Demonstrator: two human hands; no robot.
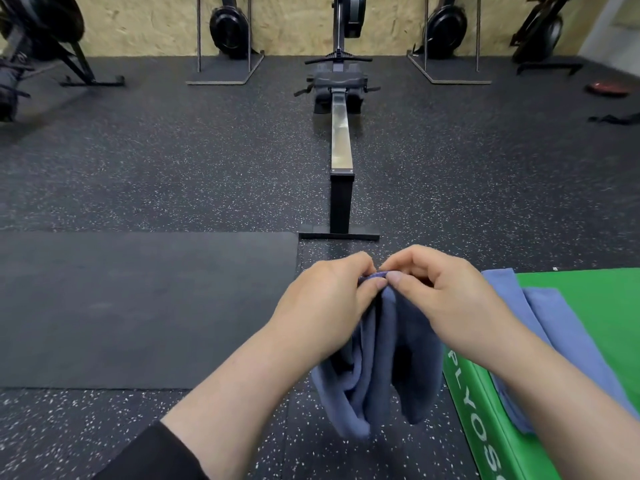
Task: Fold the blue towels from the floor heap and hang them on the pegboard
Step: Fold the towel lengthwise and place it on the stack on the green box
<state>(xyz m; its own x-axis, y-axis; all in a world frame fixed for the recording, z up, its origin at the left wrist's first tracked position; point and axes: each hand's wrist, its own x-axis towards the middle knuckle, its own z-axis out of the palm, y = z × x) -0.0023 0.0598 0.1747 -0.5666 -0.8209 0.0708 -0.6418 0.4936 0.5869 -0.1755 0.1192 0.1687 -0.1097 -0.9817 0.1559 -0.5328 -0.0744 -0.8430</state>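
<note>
Both hands meet in front of the person, just above the speckled rubber floor [173,161]. The left hand [329,299] and the right hand [440,296] each pinch the top edge of a blue towel [384,368] between thumb and curled fingers, the fingertips of the two hands nearly touching at the bunched hem. The towel hangs straight down from that grip in loose vertical folds, its lower end clear of the floor as far as can be told. A dark sleeve [162,455] covers the left forearm near the elbow; the right forearm is bare.

To the right, a green plyo box [588,299] with white lettering on its side carries another blue towel [554,327], laid flat across its top and partly hidden by the right arm. A smooth black mat [138,306] lies on the floor to the left. Straight ahead stands a rowing machine [341,133], its metal rail pointing toward the person, and more rowers [228,26] stand upright against the chipboard wall [138,22]
</note>
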